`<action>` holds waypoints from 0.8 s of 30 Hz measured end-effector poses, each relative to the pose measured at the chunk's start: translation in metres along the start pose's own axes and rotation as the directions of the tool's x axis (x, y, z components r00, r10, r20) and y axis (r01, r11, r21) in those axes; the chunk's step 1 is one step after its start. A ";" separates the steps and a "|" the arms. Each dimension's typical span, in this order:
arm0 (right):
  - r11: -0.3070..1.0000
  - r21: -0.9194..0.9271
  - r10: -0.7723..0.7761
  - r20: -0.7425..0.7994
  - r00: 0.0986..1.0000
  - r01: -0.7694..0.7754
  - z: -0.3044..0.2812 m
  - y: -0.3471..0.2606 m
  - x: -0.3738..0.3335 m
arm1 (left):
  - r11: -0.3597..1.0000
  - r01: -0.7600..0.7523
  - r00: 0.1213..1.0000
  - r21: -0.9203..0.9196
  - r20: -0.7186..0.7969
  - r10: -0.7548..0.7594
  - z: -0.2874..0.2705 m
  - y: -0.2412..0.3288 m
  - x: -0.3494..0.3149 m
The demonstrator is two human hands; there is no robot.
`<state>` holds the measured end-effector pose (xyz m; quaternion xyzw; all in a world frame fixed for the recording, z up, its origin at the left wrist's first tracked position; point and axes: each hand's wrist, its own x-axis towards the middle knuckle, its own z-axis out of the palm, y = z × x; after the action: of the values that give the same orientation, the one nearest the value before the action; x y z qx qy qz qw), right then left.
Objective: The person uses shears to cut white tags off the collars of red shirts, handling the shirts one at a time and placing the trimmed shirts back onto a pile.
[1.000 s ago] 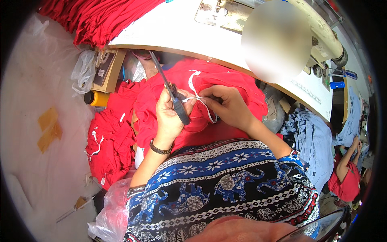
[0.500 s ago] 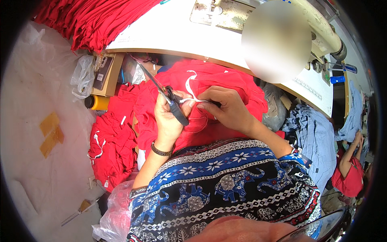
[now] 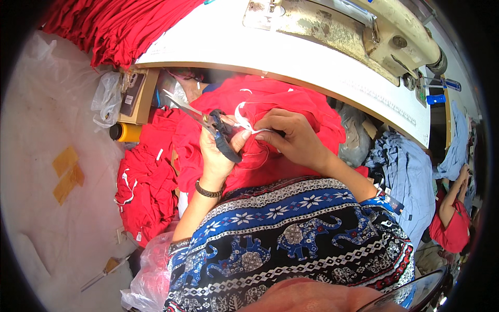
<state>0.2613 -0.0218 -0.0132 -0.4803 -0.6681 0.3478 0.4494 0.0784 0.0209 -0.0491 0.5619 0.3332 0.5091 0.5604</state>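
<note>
In my left hand (image 3: 214,158), a pair of scissors (image 3: 222,139) with dark wrapped handles rests with its blades pointing away to the far left, slightly parted. The thumb and fingers of that hand also close on the red cloth and a narrow white tape (image 3: 240,114). My right hand (image 3: 301,139) pinches the same tape just to the right, thumb against index finger. The tape curves up from between both hands. Beneath them a heap of red garments (image 3: 312,104) lies across my lap. Folded fingers partly hide where the tape meets the cloth.
A white sewing table (image 3: 208,49) with a sewing machine (image 3: 332,31) stands ahead. Stacked red garments (image 3: 119,31) lie at its far left, more red cloth (image 3: 148,192) at my left. Blue garments (image 3: 400,177) hang at right, near another person (image 3: 451,223). A yellow container (image 3: 129,132) stands left.
The scissors have turned a little in my left hand, and their blades now show apart. The white tape has shifted slightly left at its upper end. Both hands stay nearly in place.
</note>
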 end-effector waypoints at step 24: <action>0.995 0.038 0.088 0.038 0.995 -0.090 -0.005 0.000 -0.007 | 0.967 0.051 0.993 -0.250 0.112 -0.023 0.003 0.003 -0.002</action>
<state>0.2666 -0.0280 -0.0135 -0.4943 -0.6470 0.3891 0.4308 0.0805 0.0180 -0.0460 0.5066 0.2453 0.5056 0.6539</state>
